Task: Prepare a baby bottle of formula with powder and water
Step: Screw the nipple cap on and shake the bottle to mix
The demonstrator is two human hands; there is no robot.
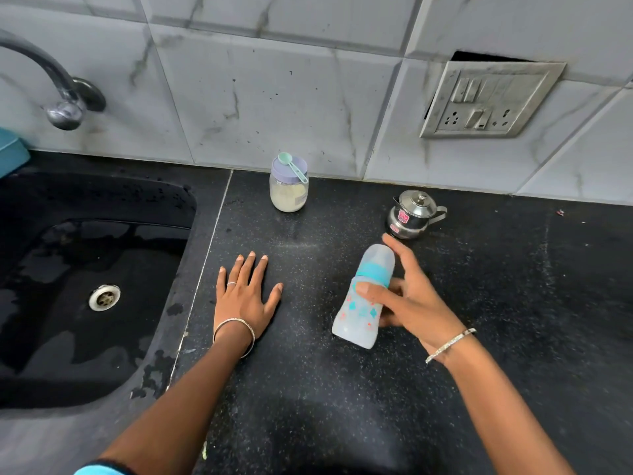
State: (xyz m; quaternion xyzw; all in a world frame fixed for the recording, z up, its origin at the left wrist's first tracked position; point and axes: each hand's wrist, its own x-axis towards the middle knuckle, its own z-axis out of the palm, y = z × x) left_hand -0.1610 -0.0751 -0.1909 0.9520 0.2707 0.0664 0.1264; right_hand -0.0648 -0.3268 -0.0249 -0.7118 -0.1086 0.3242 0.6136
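Head camera view, looking down at a black speckled bench (pixel 308 389) beside a sink.

In the lower centre of the frame the person's left hand (pixel 245 296) lies flat on the bench, palm down, fingers straight and spread, holding nothing. To its right, the right hand (pixel 407 299) grasps a baby bottle (pixel 363 303): the thumb crosses the front of the bottle and the fingers wrap behind it. The bottle leans with its top toward the upper right. Whether its base touches the bench cannot be told. Its clear dome cap and teal collar are on, and its frosted body looks empty.

The task appears to be at its very start. A jar of pale powder (pixel 288 192) stands closed at the upper centre, near the wall, with a green scoop (pixel 291 166) lying on its lilac lid. A small steel pot (pixel 412 214) with its lid on sits just above the right hand; what it holds is hidden. Still to do, by this reading: open the bottle, add water and powder, close it and mix.

The bench is dark stone with a pale dusting near the middle. A black sink (pixel 85 269), wet in patches, fills the left of the frame, with a metal tap (pixel 51 84) at the upper left. The wall behind is grey marbled tile, and a grimy switch and socket panel (pixel 486 101) hangs askew at the upper right.
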